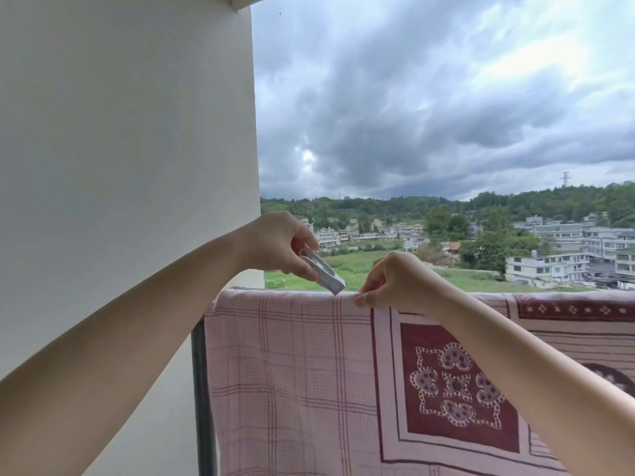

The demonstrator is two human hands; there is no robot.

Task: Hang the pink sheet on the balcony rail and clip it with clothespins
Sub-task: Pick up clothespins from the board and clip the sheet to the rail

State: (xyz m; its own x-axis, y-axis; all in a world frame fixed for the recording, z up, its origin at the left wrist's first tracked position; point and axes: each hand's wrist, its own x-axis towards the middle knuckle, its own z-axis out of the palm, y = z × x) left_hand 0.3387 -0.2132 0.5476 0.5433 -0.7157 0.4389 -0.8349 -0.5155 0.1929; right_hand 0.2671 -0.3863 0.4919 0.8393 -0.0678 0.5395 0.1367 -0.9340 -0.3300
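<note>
The pink sheet (295, 365), checked on the left and with dark red flower panels on the right, hangs draped over the balcony rail, which it covers almost fully. My left hand (278, 243) holds a white clothespin (321, 271) tilted down to the right, its tip just above the sheet's top fold. My right hand (395, 281) pinches the sheet at the top of the rail, right beside the clothespin's tip.
A white wall (127, 159) fills the left side. A dark metal post (202, 400) of the railing stands at the sheet's left edge. Beyond the rail lie green fields, buildings, wooded hills and a cloudy sky.
</note>
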